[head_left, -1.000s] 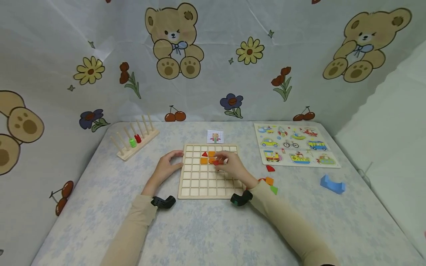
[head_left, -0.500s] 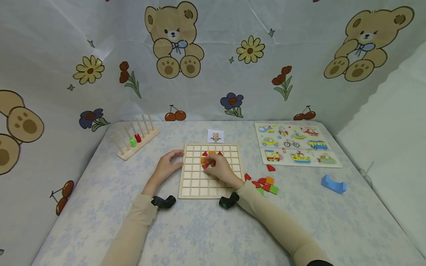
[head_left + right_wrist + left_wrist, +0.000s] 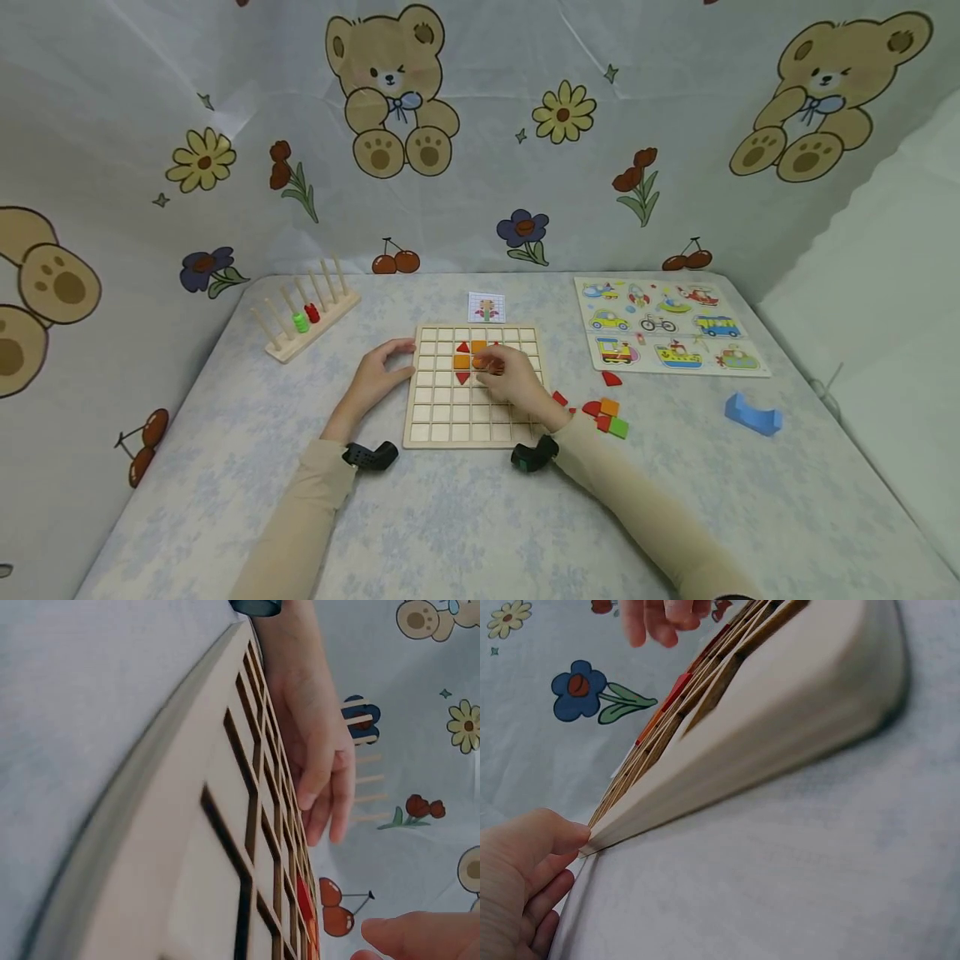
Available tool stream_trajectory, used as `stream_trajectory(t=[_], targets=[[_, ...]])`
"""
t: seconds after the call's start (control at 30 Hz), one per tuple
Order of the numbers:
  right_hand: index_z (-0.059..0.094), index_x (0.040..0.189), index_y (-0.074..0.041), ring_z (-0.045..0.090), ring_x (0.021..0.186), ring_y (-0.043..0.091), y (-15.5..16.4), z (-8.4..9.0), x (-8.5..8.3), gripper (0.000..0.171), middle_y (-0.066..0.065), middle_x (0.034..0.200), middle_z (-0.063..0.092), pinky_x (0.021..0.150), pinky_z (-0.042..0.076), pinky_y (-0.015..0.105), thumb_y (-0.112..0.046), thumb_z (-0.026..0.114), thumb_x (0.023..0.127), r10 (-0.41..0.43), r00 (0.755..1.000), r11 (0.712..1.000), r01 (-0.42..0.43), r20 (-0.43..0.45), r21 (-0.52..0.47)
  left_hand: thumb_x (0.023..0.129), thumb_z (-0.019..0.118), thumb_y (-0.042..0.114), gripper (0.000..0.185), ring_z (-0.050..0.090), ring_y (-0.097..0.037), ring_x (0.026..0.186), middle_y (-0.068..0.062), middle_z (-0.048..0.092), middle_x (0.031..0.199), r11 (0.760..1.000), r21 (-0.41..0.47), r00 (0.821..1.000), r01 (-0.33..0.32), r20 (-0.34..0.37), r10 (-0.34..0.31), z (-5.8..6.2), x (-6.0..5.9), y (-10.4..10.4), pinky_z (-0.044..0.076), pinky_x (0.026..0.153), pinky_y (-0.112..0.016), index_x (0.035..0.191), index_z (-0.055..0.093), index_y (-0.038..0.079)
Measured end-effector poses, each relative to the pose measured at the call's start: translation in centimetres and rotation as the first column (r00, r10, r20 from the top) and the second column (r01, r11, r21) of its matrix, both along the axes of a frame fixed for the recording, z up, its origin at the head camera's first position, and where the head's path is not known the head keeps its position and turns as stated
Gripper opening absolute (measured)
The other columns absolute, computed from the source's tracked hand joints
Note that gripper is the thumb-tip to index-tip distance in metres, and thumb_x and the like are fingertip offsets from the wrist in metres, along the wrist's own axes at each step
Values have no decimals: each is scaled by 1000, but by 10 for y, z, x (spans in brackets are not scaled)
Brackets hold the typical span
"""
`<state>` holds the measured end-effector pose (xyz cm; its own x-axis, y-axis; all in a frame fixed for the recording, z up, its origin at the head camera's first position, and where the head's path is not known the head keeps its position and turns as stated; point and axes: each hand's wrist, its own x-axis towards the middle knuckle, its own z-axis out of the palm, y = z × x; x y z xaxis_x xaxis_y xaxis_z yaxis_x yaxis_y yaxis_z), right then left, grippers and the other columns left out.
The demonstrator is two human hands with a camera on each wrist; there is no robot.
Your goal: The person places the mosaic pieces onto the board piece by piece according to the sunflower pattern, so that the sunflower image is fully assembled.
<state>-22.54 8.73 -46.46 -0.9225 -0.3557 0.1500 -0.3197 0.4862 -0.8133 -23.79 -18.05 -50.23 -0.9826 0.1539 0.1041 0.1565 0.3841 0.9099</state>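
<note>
Pale surface [image 3: 420,525], grid-printed card [image 3: 487,307] beyond board [image 3: 442,411], relaxed left hand [image 3: 375,377] touching board, right hand [image 3: 517,383] over pieces [image 3: 461,362], grip unclear

The grid board [image 3: 441,414] lies at frame centre on the table [image 3: 450,533], pieces [image 3: 461,362] in its upper cells. Left hand [image 3: 378,369]: at its left edge. Right hand [image 3: 517,383]: above its right half. Card [image 3: 487,307]: directly behind. Rack [image 3: 322,320]: left of centre, behind the left hand. Puzzle [image 3: 670,329]: right, loose pieces [image 3: 609,408] and block [image 3: 752,415] before it.

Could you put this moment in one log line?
left hand: touches wooden grid board; right hand: over board, grip unclear; on board: red triangles, orange squares; beyond: pattern card
</note>
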Motion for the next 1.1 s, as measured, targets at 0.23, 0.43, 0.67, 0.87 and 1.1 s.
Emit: stream_trajectory(t=[0.23, 0.43, 0.67, 0.87, 1.1], targets=[[64, 113, 4, 63, 83, 25, 74, 5, 13, 28, 17, 97, 68, 76, 51, 30, -3, 67, 86, -58, 997, 998, 59, -46, 18, 87, 70, 16, 48, 45, -28, 132, -14, 60, 127, 1000, 5, 1000, 6, -7, -6, -1, -1, 0, 27, 116, -48, 132, 55, 11], [64, 115, 0, 62, 87, 21, 140, -2, 35, 32, 13, 99, 69, 76, 50, 22, -6, 70, 84, -176, 984, 975, 175, -1, 134, 87, 69, 15, 48, 46, -27, 132, -13, 60, 127, 1000, -7, 1000, 3, -2, -3, 1, 1, 0, 28, 116, -48, 133, 55, 10], [65, 114, -3, 60, 91, 16, 176, -12, 52, 31, 15, 108, 68, 75, 47, 14, -12, 71, 85, -246, 967, 960, 233, 73, 154, 87, 69, 15, 48, 46, -27, 131, -11, 60, 127, 1000, -13, 1000, -1, -13, 1, -1, 0, -1, 28, 116, -47, 133, 55, 11], [64, 116, -3, 58, 93, 18, 181, -17, 52, 35, 15, 110, 67, 76, 48, 14, -16, 72, 85, -270, 963, 952, 262, 28, 157, 87, 69, 15, 48, 46, -28, 131, -12, 60, 127, 1000, -8, 1000, 2, -13, -3, -2, 1, -3, 29, 115, -48, 132, 55, 10], [64, 117, -3, 59, 90, 18, 190, -14, 55, 38, 12, 101, 67, 72, 46, 16, -15, 74, 82, -314, 949, 927, 309, -15, 214, 87, 69, 15, 48, 46, -27, 131, -11, 60, 128, 1000, -11, 1000, 6, -4, -6, -2, 0, -1, 28, 116, -46, 132, 55, 11]])
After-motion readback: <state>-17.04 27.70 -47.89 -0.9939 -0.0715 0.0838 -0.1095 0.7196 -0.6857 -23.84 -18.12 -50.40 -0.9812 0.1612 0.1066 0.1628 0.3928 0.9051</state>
